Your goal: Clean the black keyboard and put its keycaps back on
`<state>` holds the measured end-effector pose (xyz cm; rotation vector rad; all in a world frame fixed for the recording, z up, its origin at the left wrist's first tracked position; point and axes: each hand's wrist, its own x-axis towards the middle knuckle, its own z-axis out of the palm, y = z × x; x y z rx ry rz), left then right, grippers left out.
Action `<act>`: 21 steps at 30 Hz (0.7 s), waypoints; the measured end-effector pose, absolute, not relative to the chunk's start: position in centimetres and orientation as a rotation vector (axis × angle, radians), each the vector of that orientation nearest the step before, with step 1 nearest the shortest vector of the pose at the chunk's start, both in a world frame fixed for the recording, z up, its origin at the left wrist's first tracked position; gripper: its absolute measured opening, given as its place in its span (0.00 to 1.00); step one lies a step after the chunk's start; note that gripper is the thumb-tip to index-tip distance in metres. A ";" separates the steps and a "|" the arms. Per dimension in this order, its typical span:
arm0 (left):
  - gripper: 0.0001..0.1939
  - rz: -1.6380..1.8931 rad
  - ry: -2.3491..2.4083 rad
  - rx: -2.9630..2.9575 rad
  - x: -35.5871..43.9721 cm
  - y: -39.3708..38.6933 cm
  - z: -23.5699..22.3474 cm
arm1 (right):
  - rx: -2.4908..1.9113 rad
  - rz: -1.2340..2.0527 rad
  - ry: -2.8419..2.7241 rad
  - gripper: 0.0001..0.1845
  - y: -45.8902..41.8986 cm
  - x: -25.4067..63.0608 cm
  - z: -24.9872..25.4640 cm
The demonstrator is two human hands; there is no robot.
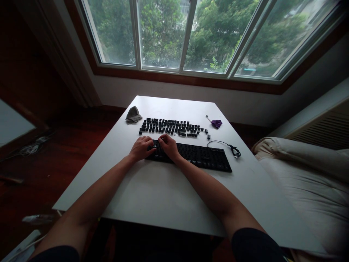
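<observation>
A black keyboard base (201,157) lies across the middle of the white table (152,196). Both my hands rest on its left end. My left hand (141,147) has its fingers curled down onto the keyboard's left edge. My right hand (169,146) sits beside it, fingers bent and pinched near the top left rows; what it holds is too small to make out. Several loose black keycaps (170,127) lie in rows just behind the keyboard.
A crumpled grey cloth (133,115) lies at the back left of the table. A purple tool (216,123) lies at the back right, and a coiled black cable (231,147) by the keyboard's right end. A cushion (308,178) sits to the right.
</observation>
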<state>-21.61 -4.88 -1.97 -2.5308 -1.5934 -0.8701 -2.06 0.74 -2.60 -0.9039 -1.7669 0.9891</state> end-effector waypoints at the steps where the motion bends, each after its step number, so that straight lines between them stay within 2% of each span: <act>1: 0.08 -0.851 -1.582 -2.534 -21.6 -4.9 -1.9 | -0.900 0.987 -1.767 0.15 0.7 -2.1 -2.6; 10: 0.07 -0.757 -1.522 -2.495 -21.6 -4.9 -1.7 | -0.949 0.891 -1.757 0.13 0.9 -2.0 -2.8; 21: 0.06 -0.862 -1.620 -2.445 -21.6 -4.7 -2.5 | -0.986 1.081 -1.606 0.15 2.4 -2.3 -4.3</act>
